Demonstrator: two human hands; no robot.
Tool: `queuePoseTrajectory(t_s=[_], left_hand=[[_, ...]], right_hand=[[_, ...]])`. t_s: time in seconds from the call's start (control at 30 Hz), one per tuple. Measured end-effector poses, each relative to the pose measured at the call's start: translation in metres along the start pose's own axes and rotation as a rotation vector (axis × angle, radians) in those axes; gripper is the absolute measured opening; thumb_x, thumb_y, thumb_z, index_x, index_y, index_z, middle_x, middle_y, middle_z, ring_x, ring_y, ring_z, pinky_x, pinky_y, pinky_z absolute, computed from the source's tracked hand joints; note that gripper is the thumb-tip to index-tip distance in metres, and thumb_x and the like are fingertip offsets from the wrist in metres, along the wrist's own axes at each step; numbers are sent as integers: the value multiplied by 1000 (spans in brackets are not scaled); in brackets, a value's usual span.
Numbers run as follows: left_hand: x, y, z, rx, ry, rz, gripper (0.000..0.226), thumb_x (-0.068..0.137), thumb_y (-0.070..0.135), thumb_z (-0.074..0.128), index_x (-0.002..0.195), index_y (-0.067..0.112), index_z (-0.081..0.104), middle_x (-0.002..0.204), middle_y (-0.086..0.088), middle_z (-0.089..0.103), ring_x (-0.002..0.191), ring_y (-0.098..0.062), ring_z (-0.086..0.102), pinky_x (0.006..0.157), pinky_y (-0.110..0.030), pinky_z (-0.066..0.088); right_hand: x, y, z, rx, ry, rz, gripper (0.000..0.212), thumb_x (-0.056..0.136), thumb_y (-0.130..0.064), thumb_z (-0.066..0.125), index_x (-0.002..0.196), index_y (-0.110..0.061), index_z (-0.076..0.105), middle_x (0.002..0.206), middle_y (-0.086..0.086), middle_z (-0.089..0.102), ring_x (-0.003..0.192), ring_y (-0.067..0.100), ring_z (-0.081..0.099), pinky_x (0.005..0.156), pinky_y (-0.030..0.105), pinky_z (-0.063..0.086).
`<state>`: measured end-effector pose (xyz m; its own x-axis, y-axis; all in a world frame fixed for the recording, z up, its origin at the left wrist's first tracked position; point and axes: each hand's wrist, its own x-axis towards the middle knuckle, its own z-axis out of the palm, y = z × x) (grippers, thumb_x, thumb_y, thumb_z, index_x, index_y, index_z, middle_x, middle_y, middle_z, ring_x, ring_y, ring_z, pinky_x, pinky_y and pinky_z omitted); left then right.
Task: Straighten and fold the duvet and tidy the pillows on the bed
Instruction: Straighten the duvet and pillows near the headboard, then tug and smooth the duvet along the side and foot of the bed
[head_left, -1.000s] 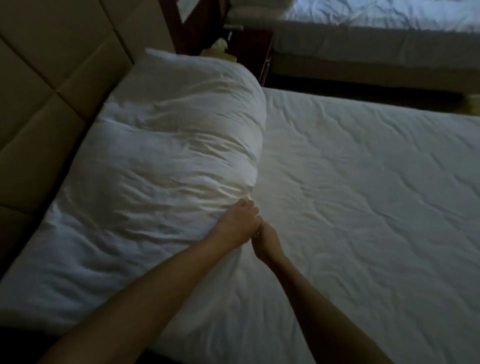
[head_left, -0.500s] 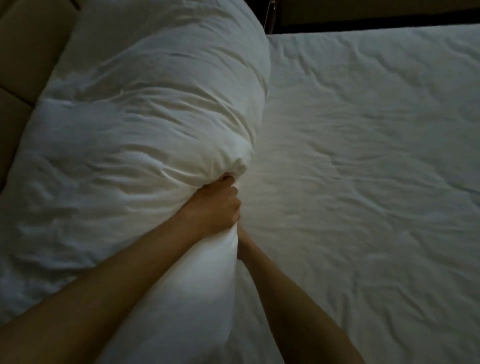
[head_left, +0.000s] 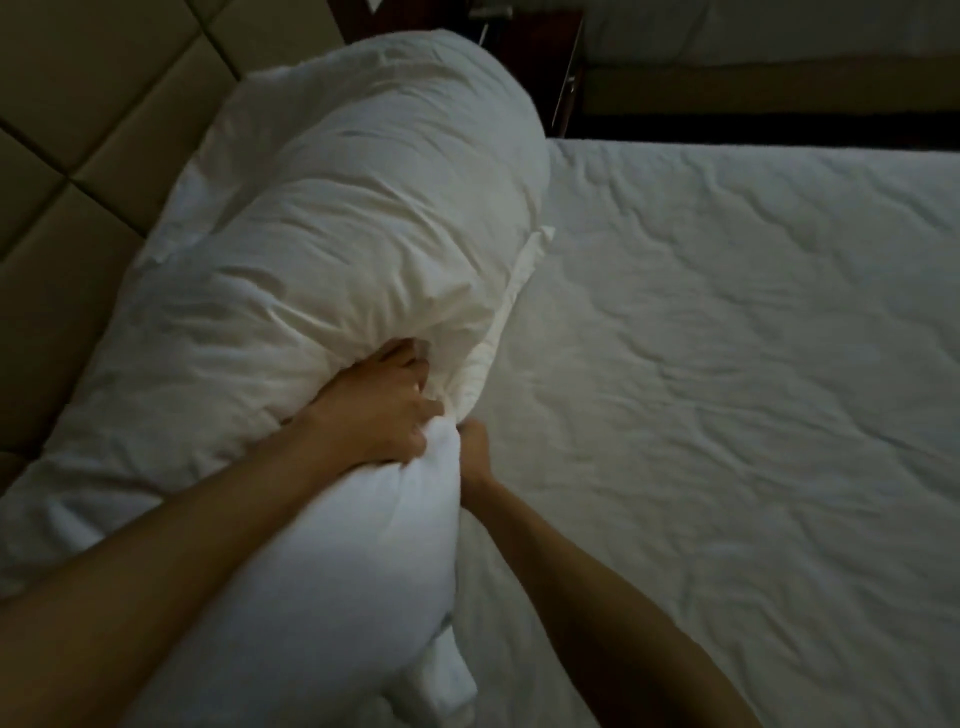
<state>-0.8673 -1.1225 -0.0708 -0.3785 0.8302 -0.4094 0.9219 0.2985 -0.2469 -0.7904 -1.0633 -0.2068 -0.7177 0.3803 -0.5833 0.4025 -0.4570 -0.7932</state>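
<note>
Head view, the only one: the folded duvet (head_left: 332, 249) lies as a thick white roll along the head of the bed, against the padded headboard (head_left: 78, 119), with a flat white corner of a pillow (head_left: 524, 260) poking out from under its right side. The left hand (head_left: 382, 410) is clenched on a bunch of duvet cloth at the roll's right edge, fingers (head_left: 400, 358) dug into the fabric. The right hand (head_left: 474, 441) sits just beside it, lower and partly hidden behind the bulge; it seems to be gripping the same fold from below, though its fingers cannot be made out.

Compared with a second ago, the hands have gone from resting lightly on the edge to a firm grab, and the near part of the roll has been gathered up and lifted toward the camera (half a second ago it was already bunching). The mattress sheet (head_left: 727, 389) beside it lies bare and creased. This reads as the duvet being hauled or re-seated, so the folding looks largely done, with the pillows yet to be tidied.
</note>
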Motion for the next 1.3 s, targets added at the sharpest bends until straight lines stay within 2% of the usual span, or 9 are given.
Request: queuePoseTrajectory(t_s=[0.27,0.43,0.53,0.63,0.8,0.93,1.03,1.2,1.3], left_hand=[[3,33,-41,26,190,-12,38,75,45,44,104,42,68,92,1,61,100,-29,52,104,-39,27],[2,108,-70,-101,279,8,39,70,44,47,102,39,69,90,-1,63,99,-30,54,106,-43,30],[0,169,-91,-161,287,86,36,65,41,47,90,31,71,88,-4,66,96,-33,57,103,-47,35],[11,233,-108,-236,316,189,32,71,36,45,87,25,71,93,-7,63,103,-34,55,103,-43,30],[33,308,-126,-268,168,333,35,86,21,43,101,6,70,109,-13,65,114,-30,51,106,-37,32],[26,305,-148,-373,498,372,34,76,27,41,88,16,71,95,-4,69,97,-25,62,92,-35,41],[10,261,-137,-540,654,149,31,82,31,44,99,20,68,109,-2,67,104,-25,60,93,-36,41],[-23,151,-73,-833,532,-615,38,83,33,61,115,11,58,116,-15,63,107,-36,56,89,-42,45],[-48,98,-34,-993,419,-904,64,79,48,68,126,11,47,129,-16,53,119,-36,48,98,-44,39]], right_hand=[[-28,-58,-99,-341,101,-41,37,85,-34,63,68,0,64,68,6,65,63,14,62,50,29,46],[-74,-62,-171,-464,153,-12,46,79,-44,62,73,2,65,64,2,61,61,12,59,52,30,44],[-121,-55,-226,-522,194,38,36,83,-32,63,60,-4,60,61,0,58,59,8,53,52,28,41],[-160,-46,-280,-751,237,71,33,92,-27,57,64,-9,59,70,10,62,72,19,59,60,29,36],[-193,-85,-304,-735,325,-53,40,98,-25,34,91,0,64,99,23,68,91,37,63,73,39,45],[-232,-102,-313,-641,335,-116,48,99,-35,27,112,-1,59,116,21,62,109,34,57,91,38,45],[-237,-101,-315,-526,343,-54,46,103,-38,30,132,-9,54,131,20,56,122,33,51,100,35,37],[-201,-107,-306,-306,421,-69,89,70,-81,54,134,-19,53,134,4,56,122,24,53,109,41,37],[-178,-101,-297,-270,393,-46,99,61,-80,66,140,-25,45,137,-7,50,124,14,49,108,34,35]])
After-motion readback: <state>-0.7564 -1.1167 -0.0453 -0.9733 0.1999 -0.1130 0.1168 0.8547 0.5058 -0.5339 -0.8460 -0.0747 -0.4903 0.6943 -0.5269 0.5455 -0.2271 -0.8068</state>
